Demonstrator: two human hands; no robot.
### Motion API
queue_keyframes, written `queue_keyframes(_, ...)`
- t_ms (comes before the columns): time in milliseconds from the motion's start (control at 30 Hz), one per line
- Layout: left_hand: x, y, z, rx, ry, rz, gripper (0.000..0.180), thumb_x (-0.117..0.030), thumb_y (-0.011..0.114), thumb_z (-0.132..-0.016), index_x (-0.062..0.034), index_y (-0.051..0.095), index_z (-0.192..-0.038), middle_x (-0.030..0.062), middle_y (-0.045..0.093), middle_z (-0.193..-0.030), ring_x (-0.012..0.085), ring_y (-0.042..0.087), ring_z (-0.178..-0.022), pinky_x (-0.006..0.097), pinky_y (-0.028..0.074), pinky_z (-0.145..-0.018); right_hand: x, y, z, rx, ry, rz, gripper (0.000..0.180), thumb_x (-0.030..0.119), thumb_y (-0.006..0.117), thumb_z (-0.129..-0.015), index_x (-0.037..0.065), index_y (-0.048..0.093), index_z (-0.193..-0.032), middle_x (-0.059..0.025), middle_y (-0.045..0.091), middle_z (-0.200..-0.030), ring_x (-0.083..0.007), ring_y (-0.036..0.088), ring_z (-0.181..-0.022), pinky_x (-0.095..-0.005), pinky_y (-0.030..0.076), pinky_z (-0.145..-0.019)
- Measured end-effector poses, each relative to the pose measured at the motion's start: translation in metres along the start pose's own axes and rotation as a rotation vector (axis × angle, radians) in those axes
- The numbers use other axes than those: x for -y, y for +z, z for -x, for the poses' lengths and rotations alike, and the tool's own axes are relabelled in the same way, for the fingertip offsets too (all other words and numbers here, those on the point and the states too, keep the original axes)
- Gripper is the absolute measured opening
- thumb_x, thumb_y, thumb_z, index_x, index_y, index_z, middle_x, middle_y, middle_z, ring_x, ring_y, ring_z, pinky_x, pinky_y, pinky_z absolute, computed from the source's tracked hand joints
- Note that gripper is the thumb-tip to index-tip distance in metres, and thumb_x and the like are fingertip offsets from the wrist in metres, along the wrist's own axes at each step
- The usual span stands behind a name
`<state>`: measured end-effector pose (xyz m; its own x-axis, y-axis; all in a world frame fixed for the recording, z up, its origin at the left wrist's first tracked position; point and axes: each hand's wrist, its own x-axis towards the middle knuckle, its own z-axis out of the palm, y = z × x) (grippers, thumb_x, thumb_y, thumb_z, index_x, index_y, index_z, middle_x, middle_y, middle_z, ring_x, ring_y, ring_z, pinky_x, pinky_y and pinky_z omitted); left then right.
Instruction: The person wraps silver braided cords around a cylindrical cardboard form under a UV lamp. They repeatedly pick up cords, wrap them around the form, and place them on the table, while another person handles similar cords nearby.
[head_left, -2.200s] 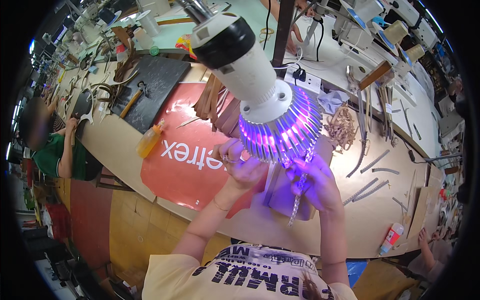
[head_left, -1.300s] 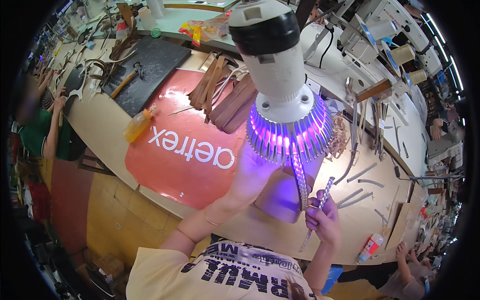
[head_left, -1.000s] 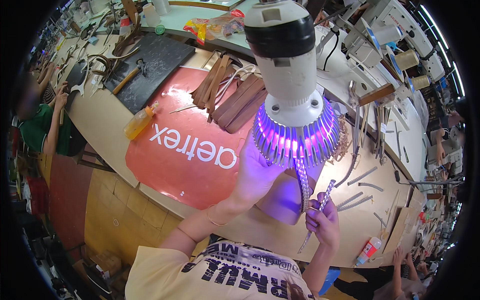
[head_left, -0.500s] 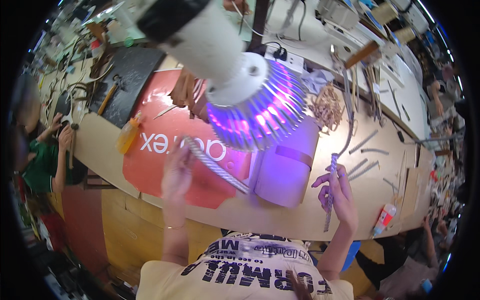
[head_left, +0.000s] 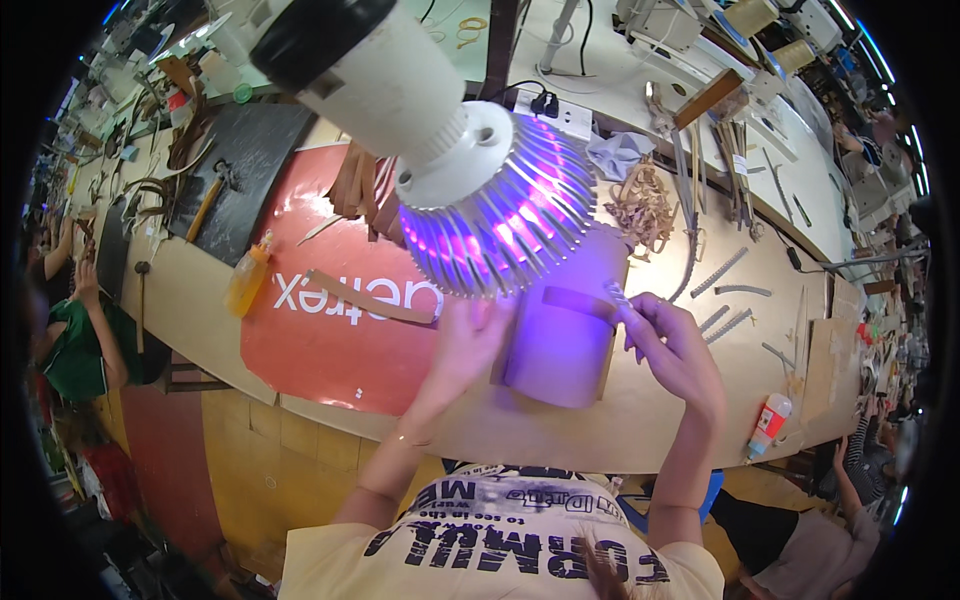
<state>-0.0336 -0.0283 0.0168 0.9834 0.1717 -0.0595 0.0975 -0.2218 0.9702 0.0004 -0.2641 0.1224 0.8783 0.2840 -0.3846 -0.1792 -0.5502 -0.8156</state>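
A big white lamp with a finned head hangs over the bench and throws violet light. Under it lies a small pale board with a short brown strip across its top. My left hand lies flat at the board's left edge, fingers spread, nothing seen in it; the lamp hides its fingertips. My right hand is raised at the board's right side and pinches a thin ridged strip. A long brown leather strip lies loose on the red mat to the left.
A yellow bottle stands at the mat's left edge, a hammer on a black mat behind. Leather scraps and ridged strips lie right. A red-capped white bottle stands near the edge. A person in green sits left.
My left hand has let go of the long strip it held up and come down beside the board. My right hand has moved in toward the board with its thin strip.
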Motion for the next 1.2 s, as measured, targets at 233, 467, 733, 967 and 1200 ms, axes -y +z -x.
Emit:
queue_keyframes(233,-0.014,0.033,-0.004,0.054,0.012,0.018,0.032,-0.012,0.071,-0.087,0.0007,0.067,-0.115,0.0185,0.060,-0.127,0.0268,0.057,-0.117,0.035,0.042,-0.101,0.009,0.010,-0.025,-0.027,-0.119,0.044,0.026,0.021,0.059,-0.095,-0.002,0.066,-0.106,-0.0120,0.067,-0.076,-0.0167,0.060,-0.065,-0.0306,0.047,-0.062)
queue_keyframes(467,-0.010,0.034,-0.007,0.051,0.001,0.298,0.019,-0.005,0.073,-0.083,-0.0010,0.066,-0.100,0.0073,0.065,-0.107,0.0131,0.061,-0.100,0.025,0.048,-0.081,0.026,0.021,-0.043,-0.055,-0.294,0.177,0.026,0.024,0.062,-0.093,0.001,0.069,-0.102,-0.0147,0.062,-0.068,-0.0234,0.056,-0.056,-0.0335,0.043,-0.055)
queue_keyframes(733,0.015,0.041,-0.010,0.082,-0.076,0.535,0.034,-0.002,0.065,-0.090,0.0008,0.053,-0.122,0.0063,0.066,-0.101,0.0103,0.062,-0.093,0.024,0.051,-0.080,0.017,0.031,-0.033,-0.047,-0.161,0.067,0.024,0.025,0.064,-0.093,0.002,0.069,-0.098,-0.0086,0.058,-0.061,-0.0135,0.048,-0.051,-0.0289,0.038,-0.050)
queue_keyframes(967,0.028,0.037,-0.011,0.134,-0.162,0.729,0.038,0.002,0.059,-0.093,0.0014,0.047,-0.128,0.0081,0.067,-0.103,0.0128,0.064,-0.094,0.025,0.052,-0.087,0.004,0.039,-0.036,-0.072,-0.168,0.093,0.026,0.029,0.064,-0.092,0.003,0.069,-0.093,-0.0097,0.060,-0.063,-0.0179,0.050,-0.052,-0.0322,0.040,-0.052)
queue_keyframes(1200,0.016,0.033,-0.013,0.135,-0.189,0.742,0.040,0.006,0.057,-0.091,0.0042,0.044,-0.130,0.0119,0.068,-0.102,0.0147,0.066,-0.094,0.026,0.053,-0.086,0.009,0.040,-0.036,-0.111,-0.219,0.165,0.026,0.030,0.064,-0.091,0.005,0.069,-0.097,-0.0146,0.065,-0.075,-0.0272,0.063,-0.066,-0.0374,0.048,-0.061)
